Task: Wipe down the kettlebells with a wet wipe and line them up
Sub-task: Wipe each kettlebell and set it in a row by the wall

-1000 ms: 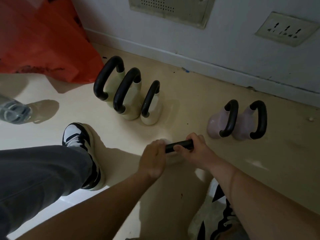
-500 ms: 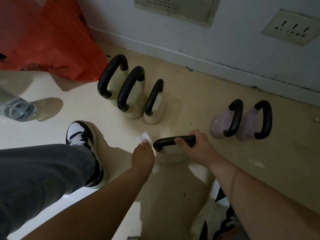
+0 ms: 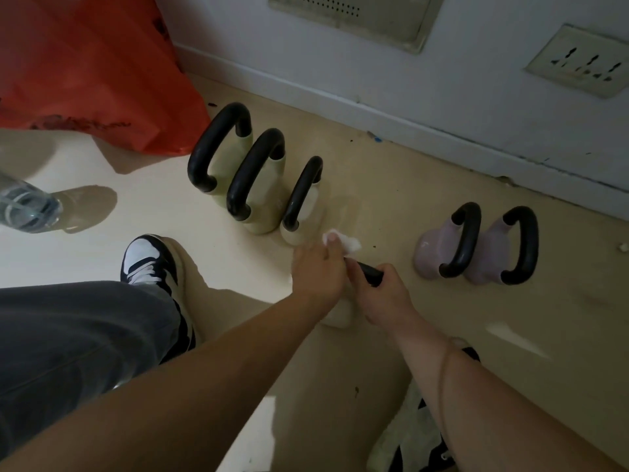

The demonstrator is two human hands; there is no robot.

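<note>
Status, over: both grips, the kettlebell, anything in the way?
Left grip pinches wet wipe. Right grip holds cream kettlebell by black handle. Nothing in the way; cream row left, pink pair right.

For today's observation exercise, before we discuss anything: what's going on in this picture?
A person is wiping a cream kettlebell on the floor. The right hand grips its black handle, while the left hand pinches a white wet wipe just beside that handle. Beyond them, three cream kettlebells stand in a row next to an orange bag. To the right, two pink kettlebells stand side by side, closer to the wall.
</note>
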